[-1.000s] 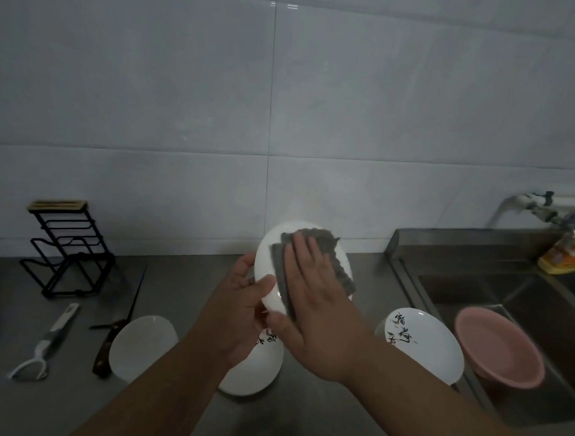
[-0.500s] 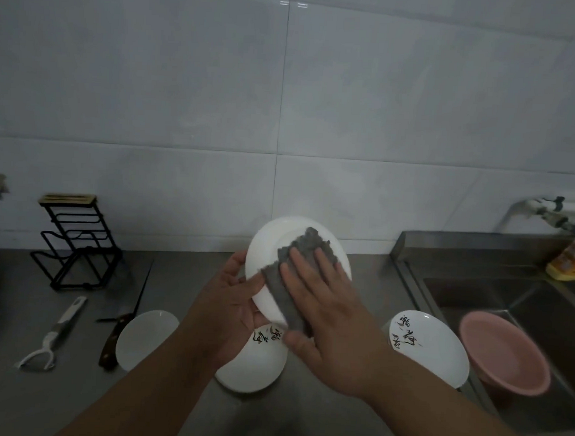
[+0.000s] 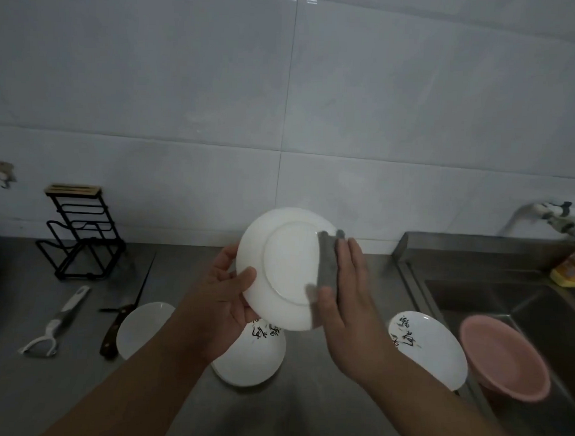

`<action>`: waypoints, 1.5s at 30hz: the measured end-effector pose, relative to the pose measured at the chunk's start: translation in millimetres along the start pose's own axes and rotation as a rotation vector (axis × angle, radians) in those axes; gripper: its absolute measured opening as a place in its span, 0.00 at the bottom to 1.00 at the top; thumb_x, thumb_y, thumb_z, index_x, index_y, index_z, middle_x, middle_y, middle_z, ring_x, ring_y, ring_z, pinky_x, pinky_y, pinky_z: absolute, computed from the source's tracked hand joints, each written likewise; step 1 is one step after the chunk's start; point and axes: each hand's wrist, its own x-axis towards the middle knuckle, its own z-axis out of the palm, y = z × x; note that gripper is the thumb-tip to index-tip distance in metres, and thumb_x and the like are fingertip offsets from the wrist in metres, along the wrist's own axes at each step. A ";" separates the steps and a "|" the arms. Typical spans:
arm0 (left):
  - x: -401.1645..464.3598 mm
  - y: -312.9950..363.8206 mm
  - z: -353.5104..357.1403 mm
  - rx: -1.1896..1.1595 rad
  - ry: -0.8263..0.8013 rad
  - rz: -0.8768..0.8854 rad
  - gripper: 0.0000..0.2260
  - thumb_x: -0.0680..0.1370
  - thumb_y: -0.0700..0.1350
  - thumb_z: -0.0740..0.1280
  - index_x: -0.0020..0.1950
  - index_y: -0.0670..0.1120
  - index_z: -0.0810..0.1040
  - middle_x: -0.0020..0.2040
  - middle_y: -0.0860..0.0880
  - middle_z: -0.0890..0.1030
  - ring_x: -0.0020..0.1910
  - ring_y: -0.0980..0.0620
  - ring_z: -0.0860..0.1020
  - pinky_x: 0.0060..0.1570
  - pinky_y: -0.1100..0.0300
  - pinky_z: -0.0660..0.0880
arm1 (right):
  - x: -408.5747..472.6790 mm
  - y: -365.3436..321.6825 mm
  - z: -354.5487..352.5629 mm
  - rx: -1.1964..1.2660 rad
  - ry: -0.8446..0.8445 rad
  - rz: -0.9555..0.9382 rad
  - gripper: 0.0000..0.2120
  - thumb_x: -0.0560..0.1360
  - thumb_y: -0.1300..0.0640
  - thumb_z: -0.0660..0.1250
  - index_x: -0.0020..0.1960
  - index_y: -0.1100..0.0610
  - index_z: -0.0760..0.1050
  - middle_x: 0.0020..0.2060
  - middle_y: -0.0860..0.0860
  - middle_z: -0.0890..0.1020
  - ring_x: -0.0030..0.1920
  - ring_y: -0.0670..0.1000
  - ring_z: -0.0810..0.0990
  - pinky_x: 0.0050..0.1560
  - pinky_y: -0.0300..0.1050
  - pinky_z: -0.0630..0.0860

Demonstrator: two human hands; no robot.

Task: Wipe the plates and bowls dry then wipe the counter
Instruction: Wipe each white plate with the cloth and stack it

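Bare counter (image 3: 186, 273) behind knife (image 3: 126, 310); plates (image 3: 438, 350) crowd front, rack (image 3: 80, 236) blocks far left

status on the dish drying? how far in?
Done: cannot tell which dishes are already dry. In hand: left hand grips a white plate, underside showing, while right hand presses a grey cloth on it. Left: three dishes on the counter, then the counter itself.
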 end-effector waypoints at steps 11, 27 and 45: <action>3.8 -16.2 13.7 -0.100 -0.092 0.058 0.25 0.74 0.34 0.66 0.69 0.48 0.73 0.69 0.44 0.79 0.67 0.41 0.78 0.58 0.39 0.79 | 3.0 -2.4 4.5 0.145 0.215 0.047 0.29 0.85 0.47 0.51 0.84 0.50 0.51 0.83 0.41 0.49 0.80 0.35 0.48 0.73 0.24 0.48; 9.6 -15.4 10.6 0.090 -0.002 -0.059 0.16 0.76 0.40 0.64 0.64 0.48 0.75 0.60 0.44 0.84 0.55 0.42 0.85 0.46 0.37 0.83 | -16.6 10.8 2.6 0.128 0.141 0.082 0.34 0.83 0.40 0.52 0.85 0.50 0.46 0.83 0.41 0.45 0.81 0.39 0.45 0.78 0.32 0.45; 27.4 -13.2 13.6 0.163 -0.098 -0.232 0.28 0.77 0.48 0.69 0.76 0.46 0.69 0.68 0.41 0.79 0.67 0.37 0.78 0.61 0.35 0.76 | 14.7 26.8 -25.2 0.455 0.316 0.136 0.21 0.82 0.50 0.60 0.73 0.53 0.76 0.73 0.43 0.74 0.73 0.37 0.69 0.74 0.35 0.65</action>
